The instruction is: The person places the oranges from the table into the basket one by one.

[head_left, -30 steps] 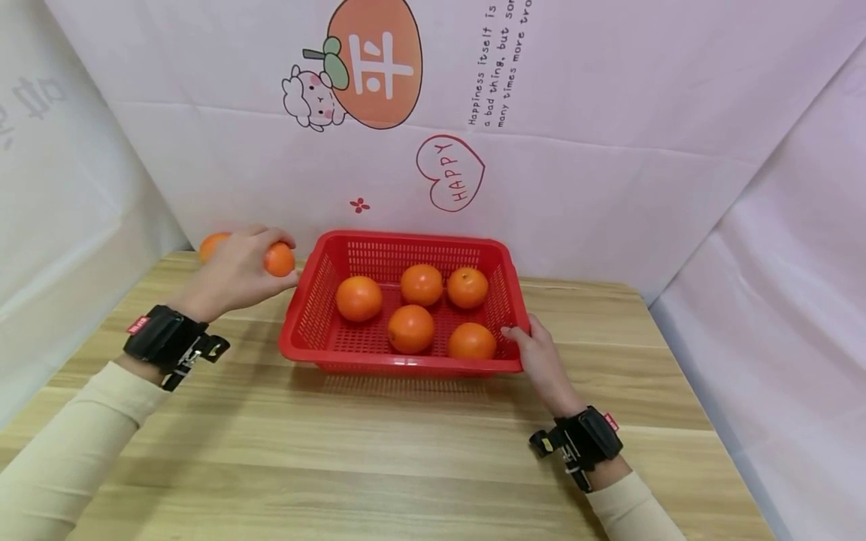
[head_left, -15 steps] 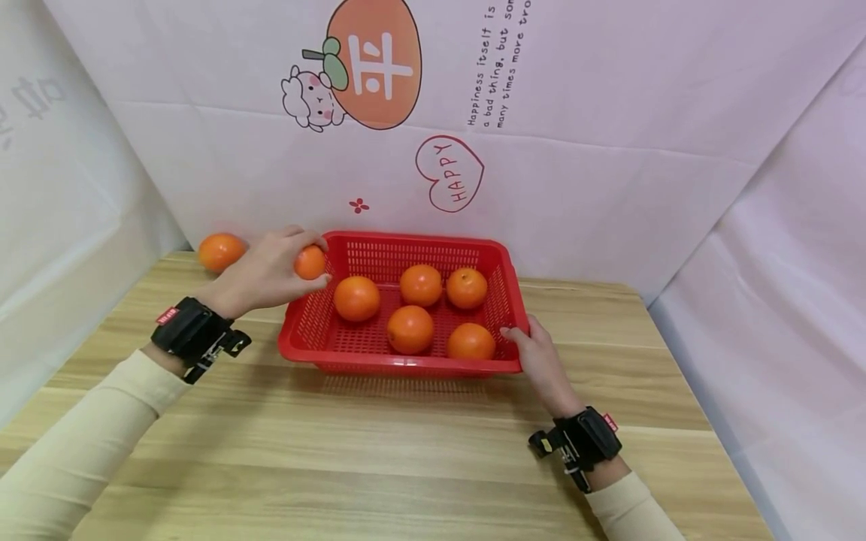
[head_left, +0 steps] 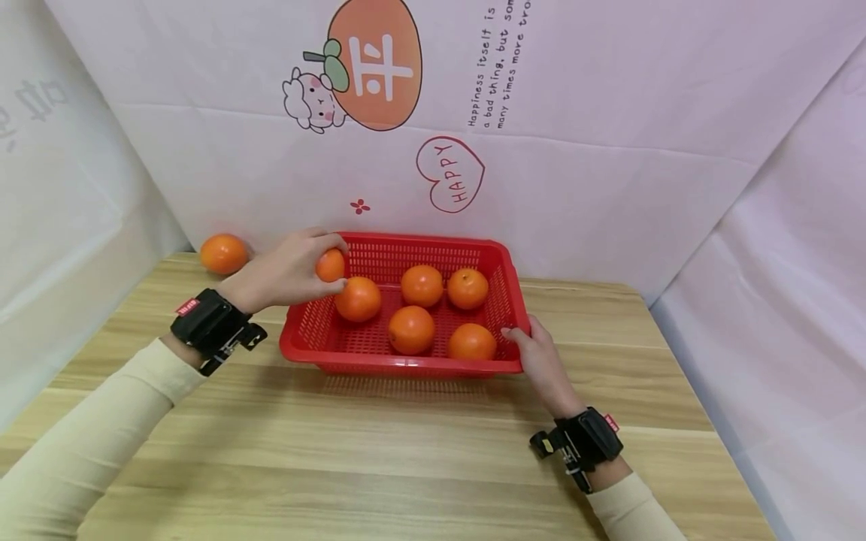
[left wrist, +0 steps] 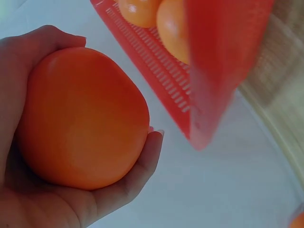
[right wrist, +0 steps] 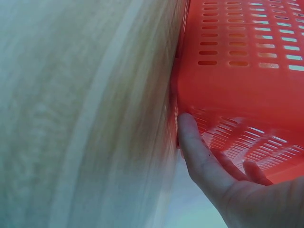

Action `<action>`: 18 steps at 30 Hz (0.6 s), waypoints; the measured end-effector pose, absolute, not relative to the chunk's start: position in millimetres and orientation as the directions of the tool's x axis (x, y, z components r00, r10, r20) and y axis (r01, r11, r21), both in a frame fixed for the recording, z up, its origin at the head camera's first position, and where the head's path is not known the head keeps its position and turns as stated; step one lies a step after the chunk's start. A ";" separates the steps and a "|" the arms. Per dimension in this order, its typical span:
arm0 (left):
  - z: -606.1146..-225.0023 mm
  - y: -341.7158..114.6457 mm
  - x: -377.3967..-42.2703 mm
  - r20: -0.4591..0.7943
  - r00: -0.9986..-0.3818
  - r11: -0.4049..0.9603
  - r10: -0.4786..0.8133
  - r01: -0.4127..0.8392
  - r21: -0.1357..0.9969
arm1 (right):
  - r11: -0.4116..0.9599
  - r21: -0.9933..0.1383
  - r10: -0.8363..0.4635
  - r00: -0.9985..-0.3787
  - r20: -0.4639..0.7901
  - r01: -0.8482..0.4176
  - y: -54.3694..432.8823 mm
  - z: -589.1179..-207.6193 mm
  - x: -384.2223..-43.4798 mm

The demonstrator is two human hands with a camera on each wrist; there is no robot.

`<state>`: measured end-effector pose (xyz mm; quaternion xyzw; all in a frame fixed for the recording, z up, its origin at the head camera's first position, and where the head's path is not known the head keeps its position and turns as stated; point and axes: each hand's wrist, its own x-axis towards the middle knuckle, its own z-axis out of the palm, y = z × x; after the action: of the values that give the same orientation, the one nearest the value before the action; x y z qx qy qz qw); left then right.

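Observation:
My left hand point(head_left: 287, 268) holds an orange point(left wrist: 85, 118), fingers and thumb wrapped about its sides, above the left rim of a red plastic basket point(head_left: 406, 362). In the head view much of that orange is hidden by the hand. Several oranges lie inside the basket, among them one at the left point(head_left: 358, 300), just below the held fruit. My right hand point(head_left: 541, 364) grips the basket's right side near the front corner, thumb over the rim. In the right wrist view its fingers point(right wrist: 199, 156) lie against the slotted red wall.
Another orange point(head_left: 224, 254) sits on the wooden table point(head_left: 406, 466) at the back left, beyond my left wrist. White printed cloth point(head_left: 575, 188) hangs behind the basket, and plain white cloth stands on both sides of the table.
My left hand has carried its orange rightward from beside the basket to above its left rim. The orange at the back left has come into fuller view. My right hand stays put.

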<state>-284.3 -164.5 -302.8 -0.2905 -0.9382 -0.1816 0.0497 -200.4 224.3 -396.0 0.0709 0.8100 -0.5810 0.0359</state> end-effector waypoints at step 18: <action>-302.0 -126.6 -291.8 0.160 -0.783 0.706 0.601 0.614 0.353 | 0.317 -0.934 0.074 -0.986 -0.147 0.163 223.9 -395.4 -200.1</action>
<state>-291.8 -126.6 -302.0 -0.3291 -0.9233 -0.1972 0.0166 -200.1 223.9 -395.4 0.0730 0.8107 -0.5796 0.0382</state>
